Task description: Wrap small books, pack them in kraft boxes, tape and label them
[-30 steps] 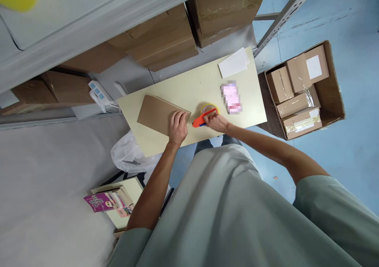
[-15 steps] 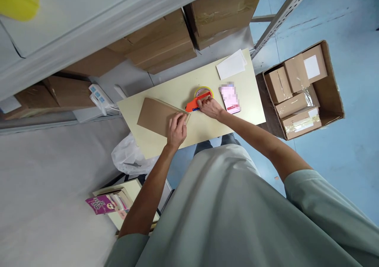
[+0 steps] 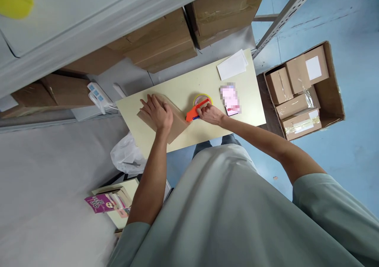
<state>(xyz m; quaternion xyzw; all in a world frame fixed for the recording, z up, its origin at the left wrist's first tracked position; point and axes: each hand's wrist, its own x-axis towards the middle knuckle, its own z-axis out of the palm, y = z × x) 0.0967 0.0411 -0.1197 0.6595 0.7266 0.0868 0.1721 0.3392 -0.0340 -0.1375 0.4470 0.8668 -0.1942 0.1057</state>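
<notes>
A brown cardboard box [image 3: 177,122] lies on the left part of the pale table [image 3: 180,86]. My left hand [image 3: 158,112] is spread flat over the top of the box, fingers apart. In my right hand [image 3: 209,113] is an orange tape dispenser [image 3: 193,112], its handle wrapped by closed fingers. The dispenser's front end meets the right edge of the box, and a yellow-rimmed tape roll [image 3: 203,97] sits on its far side. Just right of that hand lies a phone [image 3: 230,99] with a lit, partly blurred screen.
White papers [image 3: 233,65] lie at the table's far right corner. On the floor to the right, a large open carton [image 3: 334,89] holds several small boxes. Shelving with cartons [image 3: 160,38] runs behind the table. A white plastic bag [image 3: 127,156] hangs by its left side.
My left hand has moved from the box's near right corner to the left, onto its top, and its fingers have spread. The tape dispenser has shifted slightly toward me at the box edge.
</notes>
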